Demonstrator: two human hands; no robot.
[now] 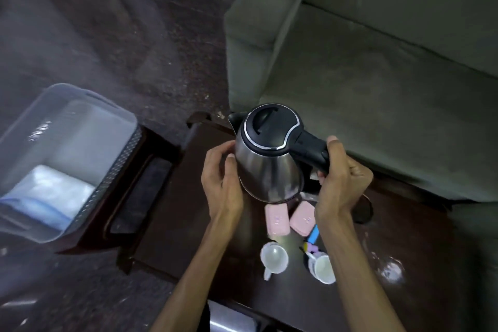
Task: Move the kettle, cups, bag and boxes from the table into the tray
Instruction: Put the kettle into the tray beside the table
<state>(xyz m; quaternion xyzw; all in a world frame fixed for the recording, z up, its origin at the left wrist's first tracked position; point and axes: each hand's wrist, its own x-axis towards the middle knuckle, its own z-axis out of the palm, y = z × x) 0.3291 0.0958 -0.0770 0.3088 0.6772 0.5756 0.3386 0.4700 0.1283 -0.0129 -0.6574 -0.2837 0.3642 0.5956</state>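
Note:
A steel kettle (265,170) with a black lid hangs above the dark table (188,213). My right hand (341,180) grips its black handle, and my left hand (222,178) presses against its left side. Below the kettle lie two pink boxes (276,219) (303,217). Nearer to me stand two white cups (275,253) (324,268). A small blue and yellow bag (312,237) lies between the boxes and the right cup. The clear plastic tray (113,170) rests at the left on a dark stool, with a white packet (51,197) inside.
A grey-green sofa (377,75) fills the upper right, close behind the table. The kettle's black base (363,210) peeks out behind my right wrist. Dark patterned floor (80,35) lies to the left and beyond the tray.

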